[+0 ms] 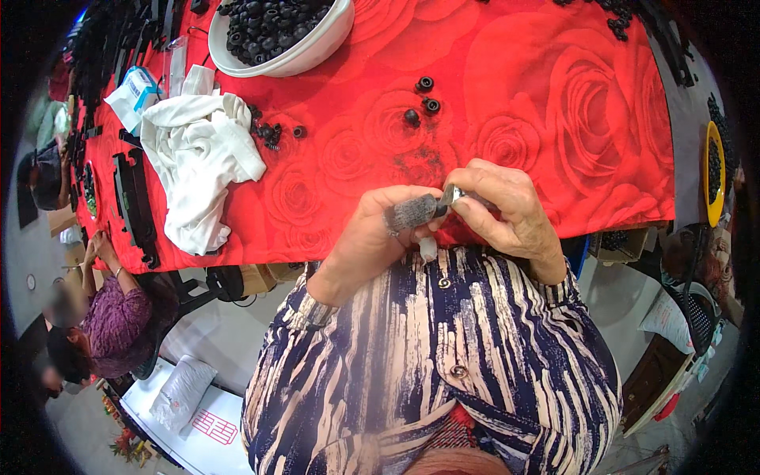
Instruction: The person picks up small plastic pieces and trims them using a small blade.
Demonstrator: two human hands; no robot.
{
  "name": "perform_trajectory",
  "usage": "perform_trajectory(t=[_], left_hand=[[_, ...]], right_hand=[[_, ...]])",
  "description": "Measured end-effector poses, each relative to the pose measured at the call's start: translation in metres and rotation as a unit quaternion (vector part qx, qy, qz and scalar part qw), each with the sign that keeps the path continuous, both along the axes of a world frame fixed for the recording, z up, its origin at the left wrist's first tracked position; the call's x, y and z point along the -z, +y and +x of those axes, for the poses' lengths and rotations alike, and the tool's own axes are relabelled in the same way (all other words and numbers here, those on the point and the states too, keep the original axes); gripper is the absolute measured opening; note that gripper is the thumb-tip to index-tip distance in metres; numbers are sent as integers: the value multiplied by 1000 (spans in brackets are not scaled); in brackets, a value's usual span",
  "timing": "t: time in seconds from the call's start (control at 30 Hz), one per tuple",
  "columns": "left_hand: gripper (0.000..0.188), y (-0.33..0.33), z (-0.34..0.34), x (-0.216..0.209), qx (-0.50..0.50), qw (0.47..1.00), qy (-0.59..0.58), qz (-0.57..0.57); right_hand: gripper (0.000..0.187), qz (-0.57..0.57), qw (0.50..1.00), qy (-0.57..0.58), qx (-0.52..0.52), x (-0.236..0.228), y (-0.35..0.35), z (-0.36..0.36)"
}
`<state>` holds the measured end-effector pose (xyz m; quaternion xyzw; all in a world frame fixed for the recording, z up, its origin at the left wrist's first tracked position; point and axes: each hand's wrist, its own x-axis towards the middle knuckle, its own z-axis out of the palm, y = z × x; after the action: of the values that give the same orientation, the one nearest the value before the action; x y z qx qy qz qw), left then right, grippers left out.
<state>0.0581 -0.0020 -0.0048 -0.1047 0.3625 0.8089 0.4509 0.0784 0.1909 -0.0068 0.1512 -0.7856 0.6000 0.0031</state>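
Observation:
My left hand (366,237) is closed in a pinch just above my lap, at the table's near edge. A worn grey wrapping (410,214) covers one of its digits, and a whitish wrapping (428,249) shows on another. Between its fingertips sits a small black part (441,210), mostly hidden. Fingers curled, my right hand (507,210) grips a small shiny metal blade (452,195) that meets the black part. Beyond my hands, a few black ring-shaped parts (431,105) lie on the red cloth, with dark crumbs (419,162) scattered nearer to me.
A white bowl (317,59) heaped with black parts stands at the back. Left of centre lie a crumpled white cloth (198,150), more small parts (269,134) and long black strips (134,206). Another person (119,317) sits at far left. A yellow-rimmed tray (714,174) is far right.

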Motion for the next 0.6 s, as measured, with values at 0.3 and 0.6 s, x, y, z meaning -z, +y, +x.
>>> perform_trajectory(t=[0.3, 0.6], left_hand=[[24, -2, -4, 8, -35, 999, 12, 22], [12, -2, -5, 11, -17, 992, -110, 58]], right_hand=[[18, -20, 999, 12, -43, -3, 5, 2], [25, 60, 971, 225, 57, 6, -19, -6]])
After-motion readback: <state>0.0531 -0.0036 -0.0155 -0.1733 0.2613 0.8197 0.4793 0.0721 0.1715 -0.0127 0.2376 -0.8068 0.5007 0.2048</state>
